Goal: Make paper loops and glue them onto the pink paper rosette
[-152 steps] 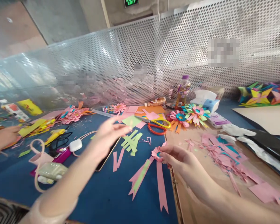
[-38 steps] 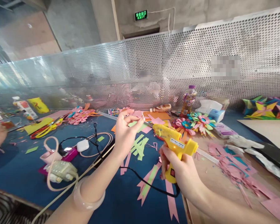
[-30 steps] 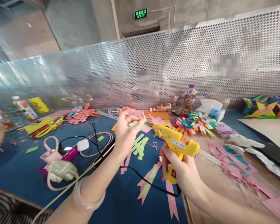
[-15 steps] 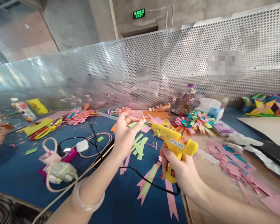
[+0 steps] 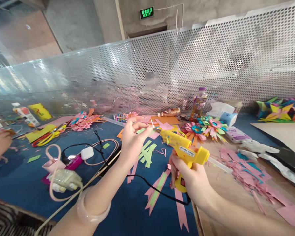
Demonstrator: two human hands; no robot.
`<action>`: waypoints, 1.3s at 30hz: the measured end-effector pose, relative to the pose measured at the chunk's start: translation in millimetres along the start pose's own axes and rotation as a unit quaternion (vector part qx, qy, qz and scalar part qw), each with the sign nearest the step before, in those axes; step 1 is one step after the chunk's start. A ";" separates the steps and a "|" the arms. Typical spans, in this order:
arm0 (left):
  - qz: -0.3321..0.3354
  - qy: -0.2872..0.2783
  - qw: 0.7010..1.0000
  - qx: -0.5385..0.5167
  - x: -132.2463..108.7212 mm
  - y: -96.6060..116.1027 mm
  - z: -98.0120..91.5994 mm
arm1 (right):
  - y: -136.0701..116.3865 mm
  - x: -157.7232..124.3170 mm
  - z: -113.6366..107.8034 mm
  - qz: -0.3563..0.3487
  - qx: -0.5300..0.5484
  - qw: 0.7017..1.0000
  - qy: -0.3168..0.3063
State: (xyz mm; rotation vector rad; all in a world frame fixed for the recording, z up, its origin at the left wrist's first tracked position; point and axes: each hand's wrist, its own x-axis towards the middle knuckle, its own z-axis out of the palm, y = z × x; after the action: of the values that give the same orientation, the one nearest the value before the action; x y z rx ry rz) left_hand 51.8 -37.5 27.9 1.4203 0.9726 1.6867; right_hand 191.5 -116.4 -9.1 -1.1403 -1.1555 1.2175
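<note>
My right hand [image 5: 186, 168] is wrapped round the handle of a yellow hot glue gun [image 5: 178, 142], whose nozzle points left. A clear glue stick [image 5: 220, 164] juts from its back end, and a black cord hangs from the handle. In front of the nozzle, my left hand [image 5: 135, 137] pinches a small, thin white piece [image 5: 151, 121]; its exact kind is too small to make out. The nozzle tip is close to those fingertips; whether they touch cannot be told. Below lie light green paper strips [image 5: 147, 153] and pink paper ribbons with notched ends [image 5: 157, 193].
Paper flowers [image 5: 212, 126], a drink bottle [image 5: 198, 103] and tissues [image 5: 227, 114] stand behind the glue gun. Pink paper cuttings [image 5: 245, 173] lie at right. Chargers and cables [image 5: 66, 178] sprawl at left near scissors [image 5: 48, 137]. Another person's hand [image 5: 0, 142] is at the left edge. A perforated metal screen [image 5: 152, 62] closes the back.
Both my hands and the glue gun keep nearly the same place. The other person's hand at the left edge has come further into view.
</note>
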 end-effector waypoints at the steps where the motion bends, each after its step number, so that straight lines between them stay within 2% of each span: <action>1: 0.000 -0.001 1.000 0.001 0.0 -0.2 -0.1 | 0.4 -0.1 0.1 -0.002 -0.001 1.000 -0.002; 13: 0.001 -0.002 1.000 0.010 -0.8 -0.2 -0.1 | 1.8 -1.4 -1.6 -0.008 -0.003 1.000 -0.013; 29: -0.020 -0.006 0.999 -0.034 0.9 -2.4 -1.0 | 1.3 0.7 -0.8 -0.026 0.019 0.999 0.002; 39: -0.016 -0.012 0.999 -0.047 2.1 -0.5 -1.2 | 2.4 0.8 -2.0 -0.010 0.010 1.000 0.011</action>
State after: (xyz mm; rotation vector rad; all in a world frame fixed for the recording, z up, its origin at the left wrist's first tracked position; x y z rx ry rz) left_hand 50.3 -35.5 28.3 1.3534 0.8879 1.6663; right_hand 193.3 -115.5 -11.6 -1.1219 -1.1348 1.1953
